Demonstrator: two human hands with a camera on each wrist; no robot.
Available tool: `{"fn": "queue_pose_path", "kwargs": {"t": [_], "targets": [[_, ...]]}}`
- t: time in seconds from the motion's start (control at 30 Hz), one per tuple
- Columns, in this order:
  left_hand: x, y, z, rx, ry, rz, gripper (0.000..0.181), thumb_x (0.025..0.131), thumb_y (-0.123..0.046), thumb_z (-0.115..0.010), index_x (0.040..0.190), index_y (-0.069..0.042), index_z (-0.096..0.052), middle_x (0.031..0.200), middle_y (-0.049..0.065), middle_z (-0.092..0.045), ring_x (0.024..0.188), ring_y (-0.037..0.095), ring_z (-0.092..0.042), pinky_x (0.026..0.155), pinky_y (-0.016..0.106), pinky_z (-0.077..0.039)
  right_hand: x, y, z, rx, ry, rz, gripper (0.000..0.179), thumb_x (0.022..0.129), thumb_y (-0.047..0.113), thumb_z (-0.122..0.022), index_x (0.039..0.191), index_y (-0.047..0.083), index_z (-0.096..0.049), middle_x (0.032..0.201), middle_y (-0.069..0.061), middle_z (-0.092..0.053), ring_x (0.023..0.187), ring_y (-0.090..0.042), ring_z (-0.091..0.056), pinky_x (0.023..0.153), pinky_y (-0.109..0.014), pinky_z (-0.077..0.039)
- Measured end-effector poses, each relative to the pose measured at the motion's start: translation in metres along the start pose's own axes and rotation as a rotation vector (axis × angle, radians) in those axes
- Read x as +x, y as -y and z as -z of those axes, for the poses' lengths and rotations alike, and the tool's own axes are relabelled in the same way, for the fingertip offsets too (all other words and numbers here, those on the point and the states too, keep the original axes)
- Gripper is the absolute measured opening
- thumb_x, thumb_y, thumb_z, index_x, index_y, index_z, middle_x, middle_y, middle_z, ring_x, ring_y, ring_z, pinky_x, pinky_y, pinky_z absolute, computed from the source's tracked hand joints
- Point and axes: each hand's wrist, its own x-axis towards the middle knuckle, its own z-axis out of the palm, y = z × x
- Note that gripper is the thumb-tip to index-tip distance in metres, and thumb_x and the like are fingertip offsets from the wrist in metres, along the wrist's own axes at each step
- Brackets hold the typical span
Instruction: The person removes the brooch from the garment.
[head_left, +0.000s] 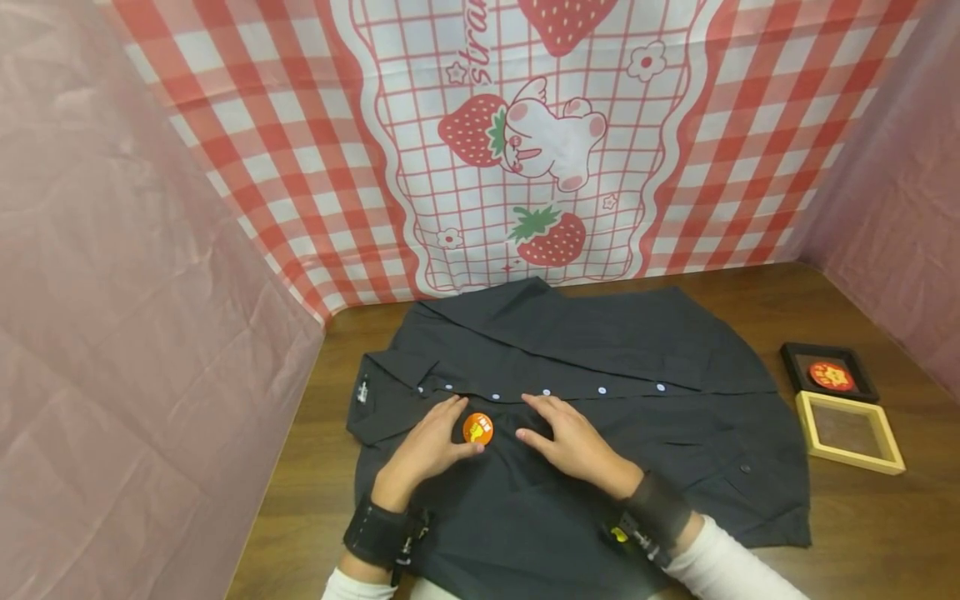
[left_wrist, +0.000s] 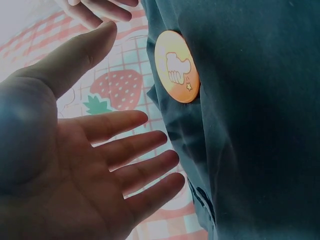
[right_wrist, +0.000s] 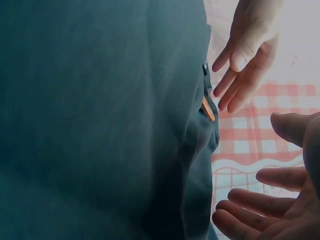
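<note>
A dark button-up shirt [head_left: 637, 350] lies spread over the table, its collar to the left and a row of pale buttons across the middle. On its chest sits a round orange badge [head_left: 478, 429] with a white and yellow thumbs-up picture. Just left of the badge is my left hand [head_left: 431, 446], fingers extended and thumb near the badge's lower edge. To the right, a short way off, my right hand [head_left: 573, 440] hovers with fingers loosely extended. Both wrist views show relaxed fingers with nothing held. The badge [left_wrist: 176, 66] stands apart from the fingers in the left wrist view.
At the right of the wooden table [head_left: 885, 517] lies a black frame [head_left: 792, 367] with a red star badge [head_left: 831, 376]. A pale yellow frame [head_left: 892, 442] touches its near side. A strawberry-print cloth [head_left: 300, 167] hangs behind, with pink curtains [head_left: 150, 333] at the sides.
</note>
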Motion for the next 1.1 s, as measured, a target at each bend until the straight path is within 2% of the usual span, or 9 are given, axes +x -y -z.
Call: {"fn": "queue_pose_path", "kwargs": {"t": [0.33,0.53,0.7,0.9,1.1], "targets": [[0.002,-0.002,0.0,-0.011,0.015,-0.024,0.075,0.083,-0.034,-0.076,0.143,-0.001,-0.045,0.15,0.017,-0.044,0.142,0.035,-0.038,0.114,0.052,-0.033,0.004,0.006,-0.006,-0.002,0.03,0.051,0.054,0.091,0.033,-0.067,0.136,0.005,-0.055,0.126,-0.011,-0.063,0.118,-0.03,-0.06,0.097,-0.049,-0.049],[0.001,-0.001,0.001,-0.021,0.037,-0.006,0.076,0.084,-0.033,-0.076,0.144,0.0,-0.043,0.151,0.018,-0.043,0.142,0.036,-0.038,0.114,0.054,-0.033,0.012,0.012,0.001,0.029,0.063,0.07,0.052,0.09,0.031,-0.069,0.133,0.005,-0.058,0.125,-0.011,-0.064,0.113,-0.028,-0.063,0.095,-0.048,-0.052],[0.003,-0.001,0.005,-0.01,0.029,-0.018,0.077,0.083,-0.032,-0.076,0.144,0.001,-0.043,0.15,0.019,-0.043,0.141,0.036,-0.038,0.114,0.053,-0.033,0.018,0.018,0.004,0.015,0.101,0.12,0.051,0.091,0.031,-0.068,0.133,0.004,-0.058,0.121,-0.011,-0.065,0.11,-0.026,-0.064,0.093,-0.046,-0.052],[0.003,0.001,0.003,0.007,0.065,0.003,0.076,0.083,-0.033,-0.076,0.144,0.0,-0.044,0.152,0.018,-0.041,0.142,0.037,-0.037,0.114,0.054,-0.033,0.018,0.019,-0.002,-0.023,0.124,0.126,0.05,0.09,0.031,-0.069,0.132,0.004,-0.059,0.117,-0.009,-0.065,0.105,-0.022,-0.064,0.091,-0.043,-0.053],[0.005,0.006,0.0,0.001,0.117,0.015,0.078,0.082,-0.033,-0.078,0.144,0.001,-0.044,0.152,0.02,-0.041,0.141,0.038,-0.037,0.114,0.054,-0.032,0.021,0.021,-0.009,-0.016,0.094,0.14,0.049,0.089,0.028,-0.071,0.129,0.004,-0.061,0.112,-0.009,-0.066,0.102,-0.021,-0.064,0.09,-0.043,-0.053]]}}
